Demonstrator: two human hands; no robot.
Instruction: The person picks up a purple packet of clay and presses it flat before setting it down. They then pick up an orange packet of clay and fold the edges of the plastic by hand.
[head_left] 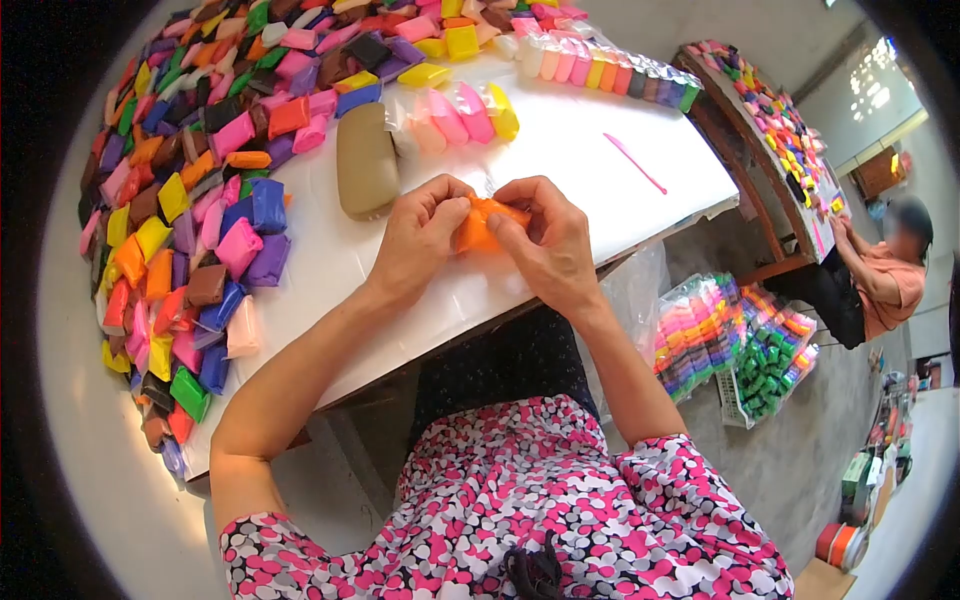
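Note:
Between both hands, just above the white table [440,320], is an orange packet [478,232]. My left hand [425,225] pinches its left side with thumb and fingers. On the packet's right side, my right hand [545,235] grips with the thumb in front and fingers behind. Beyond the hands lies a clear strip of packets [450,115] in pale, pink and yellow. A brown-green rounded block [367,160] stands close to the left hand. Farther right on the table lies a thin pink tool [635,163].
Many colourful packets [235,130] are heaped along the left and back. A longer filled strip [605,75] lies at the back right. Bagged packets in a crate [735,400] are on the floor. Another person [890,270] sits at a second table [745,140].

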